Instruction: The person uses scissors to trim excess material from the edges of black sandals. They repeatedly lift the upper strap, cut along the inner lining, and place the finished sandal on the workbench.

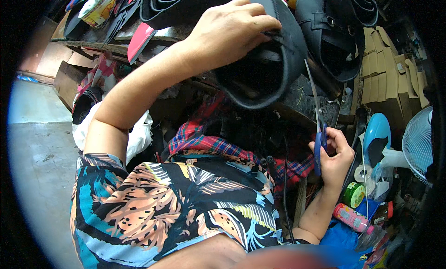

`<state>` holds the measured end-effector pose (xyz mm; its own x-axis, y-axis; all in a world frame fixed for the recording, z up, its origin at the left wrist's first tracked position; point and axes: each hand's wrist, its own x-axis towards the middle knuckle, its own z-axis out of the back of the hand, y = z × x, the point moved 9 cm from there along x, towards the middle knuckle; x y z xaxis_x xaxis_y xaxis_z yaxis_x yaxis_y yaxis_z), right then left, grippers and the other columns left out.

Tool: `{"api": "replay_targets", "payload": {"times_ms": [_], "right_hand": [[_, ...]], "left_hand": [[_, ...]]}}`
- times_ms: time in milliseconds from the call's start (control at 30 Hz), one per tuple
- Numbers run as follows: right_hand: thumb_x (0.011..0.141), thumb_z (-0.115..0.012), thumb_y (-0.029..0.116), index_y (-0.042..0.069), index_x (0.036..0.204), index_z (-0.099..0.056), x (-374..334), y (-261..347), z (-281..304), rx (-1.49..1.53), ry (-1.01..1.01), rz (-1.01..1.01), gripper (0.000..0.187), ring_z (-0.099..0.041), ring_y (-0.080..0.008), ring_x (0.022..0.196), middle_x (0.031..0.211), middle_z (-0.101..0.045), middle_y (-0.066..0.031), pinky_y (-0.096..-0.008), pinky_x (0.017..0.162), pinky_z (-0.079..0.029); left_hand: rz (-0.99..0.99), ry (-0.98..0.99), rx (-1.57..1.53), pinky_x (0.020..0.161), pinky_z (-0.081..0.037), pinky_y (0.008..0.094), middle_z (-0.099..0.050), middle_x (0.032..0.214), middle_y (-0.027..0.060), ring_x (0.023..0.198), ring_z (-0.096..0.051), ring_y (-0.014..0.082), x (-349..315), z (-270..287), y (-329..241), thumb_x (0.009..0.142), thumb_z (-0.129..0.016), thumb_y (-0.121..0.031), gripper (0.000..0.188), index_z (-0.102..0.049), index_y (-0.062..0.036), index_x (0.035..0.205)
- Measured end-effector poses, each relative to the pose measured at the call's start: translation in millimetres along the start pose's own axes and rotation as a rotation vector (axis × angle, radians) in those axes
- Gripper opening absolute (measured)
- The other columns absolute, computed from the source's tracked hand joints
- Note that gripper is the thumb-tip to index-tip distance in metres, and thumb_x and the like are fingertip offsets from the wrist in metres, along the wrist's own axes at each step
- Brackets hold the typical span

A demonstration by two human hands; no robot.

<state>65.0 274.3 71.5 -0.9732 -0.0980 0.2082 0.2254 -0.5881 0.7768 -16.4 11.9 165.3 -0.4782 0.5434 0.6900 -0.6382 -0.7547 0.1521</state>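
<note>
My left hand point(237, 32) is closed on the upper edge of a black leather boot upper point(291, 53). The piece hangs as a wide loop, its opening towards me and its rounded lower end over the bench edge. To the right, my right hand point(335, 155) has its fingers through the blue handles of a pair of scissors point(317, 148). Its blades point up and away, just right of the upper and apart from it. Another black boot upper point(325, 34) with a buckled strap lies on the bench behind the blades.
More black leather point(169, 11) lies at the far left of the bench, near pink-red pieces point(139, 42) and a tub point(98, 12). Cardboard pieces point(378, 66) stand at right, above a white fan point(418, 143). A pink bottle point(349, 217) and green round container point(354, 194) sit beside my right forearm.
</note>
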Motion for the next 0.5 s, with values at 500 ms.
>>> {"api": "replay_targets", "payload": {"times_ms": [500], "right_hand": [[0.067, -0.09, 0.025, 0.004, 0.101, -0.069, 16, 13, 2, -0.274, 0.062, 0.022, 0.045, -0.062, -0.0217, 0.062, 0.075, -0.066, -0.01, -0.0338, 0.061, -0.049]], "left_hand": [[0.081, 0.009, -0.113, 0.078, -0.055, 0.0379, -0.066, 0.098, 0.004, 0.093, -0.063, 0.026, -18, -4, -15, 0.079, -0.079, -0.024, 0.032, -0.07, -0.0144, 0.108]]}}
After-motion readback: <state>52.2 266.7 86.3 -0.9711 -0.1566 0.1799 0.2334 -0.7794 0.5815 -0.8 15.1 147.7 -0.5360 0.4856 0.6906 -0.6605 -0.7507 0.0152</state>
